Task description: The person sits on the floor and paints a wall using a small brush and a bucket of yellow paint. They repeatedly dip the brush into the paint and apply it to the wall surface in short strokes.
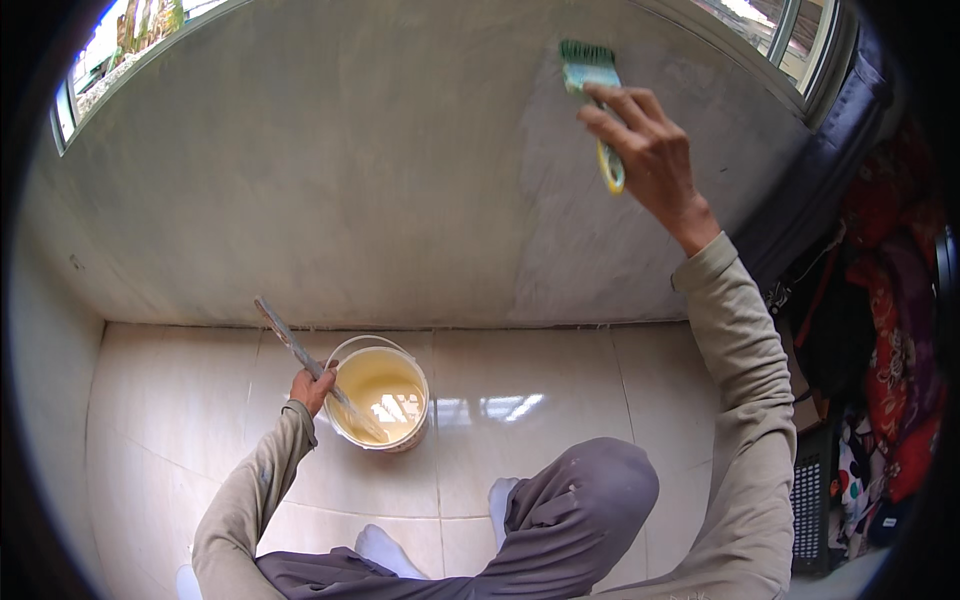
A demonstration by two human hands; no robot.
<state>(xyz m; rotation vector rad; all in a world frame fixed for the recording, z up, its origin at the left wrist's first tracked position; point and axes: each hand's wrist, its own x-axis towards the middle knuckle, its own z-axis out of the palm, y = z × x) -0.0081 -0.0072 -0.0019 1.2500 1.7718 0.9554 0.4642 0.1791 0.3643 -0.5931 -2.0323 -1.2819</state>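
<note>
My right hand (pixel 649 142) grips a paintbrush (pixel 591 71) with green bristles and a yellow-edged handle. The bristles point up at the upper right of the grey wall (pixel 420 172), below the window; whether they touch it I cannot tell. Around the brush the wall is a paler, purplish grey than the stretch to its left. Low on the left, my left hand (pixel 313 388) holds the rim of a white plastic bucket (pixel 421 367) together with a stirring stick (pixel 289 337). Pale yellow liquid (pixel 375 394) fills part of the bucket, and the stick's lower end dips into it.
Glossy cream floor tiles (pixel 525 465) meet the wall's foot. Windows (pixel 787 37) border the wall above on both sides. A dark curtain (pixel 817 172) hangs at the right, near heaped red patterned cloth (pixel 892 360) and a dark perforated plastic basket (pixel 808 495).
</note>
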